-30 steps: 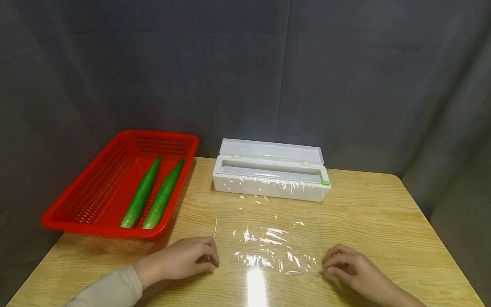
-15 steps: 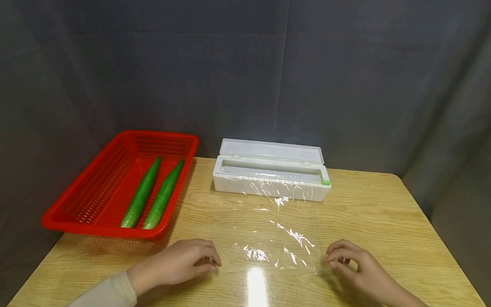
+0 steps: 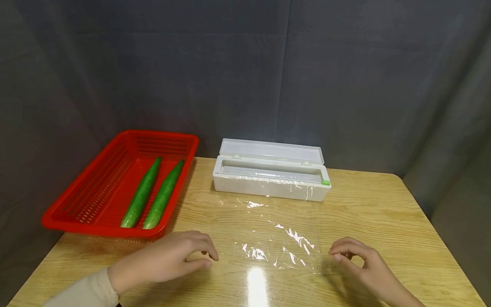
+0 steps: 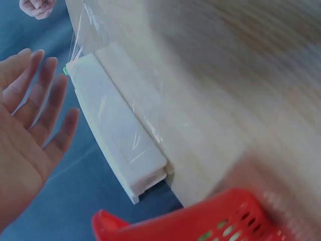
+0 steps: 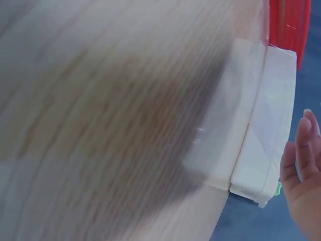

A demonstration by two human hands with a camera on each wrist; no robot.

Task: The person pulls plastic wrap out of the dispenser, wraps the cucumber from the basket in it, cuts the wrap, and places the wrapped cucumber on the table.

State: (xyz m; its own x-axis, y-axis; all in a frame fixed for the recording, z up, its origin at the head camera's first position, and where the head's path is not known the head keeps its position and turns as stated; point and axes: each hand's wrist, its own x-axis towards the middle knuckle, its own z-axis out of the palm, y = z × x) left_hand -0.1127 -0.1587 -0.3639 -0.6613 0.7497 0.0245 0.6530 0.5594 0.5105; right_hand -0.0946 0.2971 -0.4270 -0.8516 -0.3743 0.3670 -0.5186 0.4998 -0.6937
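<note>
Clear film drawn from white box, lying on bench between hands; laying-out step in hand, I judge. Left hand: grip loose, thumb apart, nothing held. Right hand: grip relaxed, empty, just beside film's edge. Next move calls for light fingers, probably. Bench room rightward; red basket crowds left side
</note>
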